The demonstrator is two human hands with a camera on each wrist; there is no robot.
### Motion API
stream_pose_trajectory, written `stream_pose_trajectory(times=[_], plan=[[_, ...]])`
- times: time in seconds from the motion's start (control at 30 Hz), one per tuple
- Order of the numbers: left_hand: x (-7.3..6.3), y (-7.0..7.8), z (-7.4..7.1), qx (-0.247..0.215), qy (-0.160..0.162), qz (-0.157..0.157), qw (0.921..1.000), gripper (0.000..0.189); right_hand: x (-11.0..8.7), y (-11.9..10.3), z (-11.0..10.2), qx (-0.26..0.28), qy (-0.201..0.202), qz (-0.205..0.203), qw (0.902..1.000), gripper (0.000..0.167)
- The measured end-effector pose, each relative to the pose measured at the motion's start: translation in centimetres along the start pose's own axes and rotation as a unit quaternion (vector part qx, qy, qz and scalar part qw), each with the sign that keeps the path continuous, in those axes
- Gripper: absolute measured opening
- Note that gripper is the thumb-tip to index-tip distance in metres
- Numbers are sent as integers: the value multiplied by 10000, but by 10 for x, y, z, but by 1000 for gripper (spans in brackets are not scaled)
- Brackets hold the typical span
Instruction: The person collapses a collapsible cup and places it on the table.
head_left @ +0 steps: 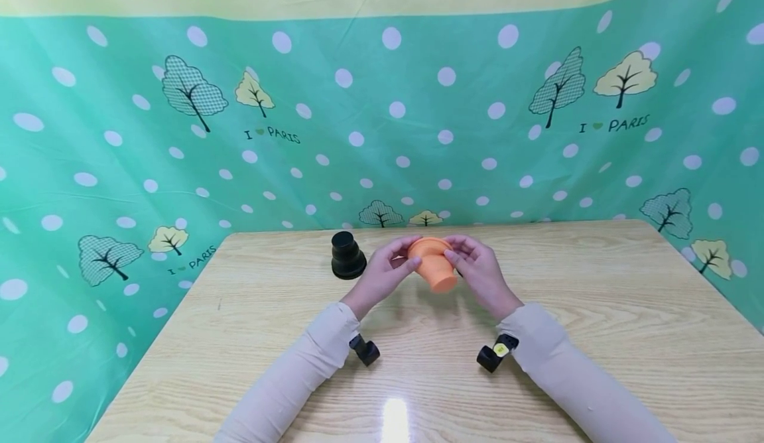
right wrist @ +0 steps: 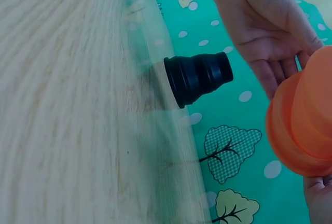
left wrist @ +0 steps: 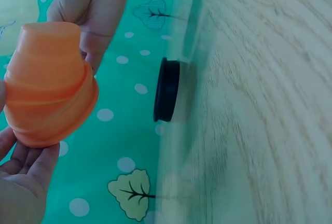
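Observation:
An orange stepped, collapsible-looking cup (head_left: 438, 272) is held up off the table between both hands, tilted, wide rim at the top and narrow base pointing down toward me. My left hand (head_left: 386, 272) grips its left side near the rim, thumb in front. On the opposite side my right hand (head_left: 482, 272) holds it the same way. A folded ring in the cup's wall (left wrist: 49, 97) runs aslant in the left wrist view. To the left of the hands stands a black stepped cup (head_left: 347, 256), wide end down on the table.
A low black disc-like piece (left wrist: 167, 90) rests on the wooden table (head_left: 239, 337); in the head view it is almost wholly behind the right hand. Behind the table hangs a green dotted cloth (head_left: 418, 131). Each wrist carries a small black camera (head_left: 365, 350).

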State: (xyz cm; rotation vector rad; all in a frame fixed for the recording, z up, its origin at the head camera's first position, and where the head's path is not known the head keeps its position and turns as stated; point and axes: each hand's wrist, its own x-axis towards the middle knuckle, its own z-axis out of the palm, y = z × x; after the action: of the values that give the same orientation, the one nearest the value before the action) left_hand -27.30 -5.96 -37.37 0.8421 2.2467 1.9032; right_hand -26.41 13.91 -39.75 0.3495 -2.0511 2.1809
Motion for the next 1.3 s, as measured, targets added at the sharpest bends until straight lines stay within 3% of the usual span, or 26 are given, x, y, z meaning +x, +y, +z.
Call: stream_pose_trajectory(times=[0.17, 0.57, 0.87, 1.1, 1.3], plan=[[4, -16, 0, 128, 154, 86, 9998, 39, -1, 1, 0, -150, -54, -50, 9999, 31], [4, -16, 3, 530, 467, 209, 9973, 32, -3, 0, 1, -242, -54, -23, 9997, 29], [-4, 13, 4, 979, 555, 376, 9929, 26, -2, 0, -2, -290, -334, 95, 9990, 31], [2, -17, 2, 1325, 382, 508, 9891, 30, -2, 3, -1, -1132, -946, -171, 9889, 36], [1, -23, 2, 1727, 184, 790, 9816, 30, -4, 2, 1, -1500, -1215, -322, 9807, 35]])
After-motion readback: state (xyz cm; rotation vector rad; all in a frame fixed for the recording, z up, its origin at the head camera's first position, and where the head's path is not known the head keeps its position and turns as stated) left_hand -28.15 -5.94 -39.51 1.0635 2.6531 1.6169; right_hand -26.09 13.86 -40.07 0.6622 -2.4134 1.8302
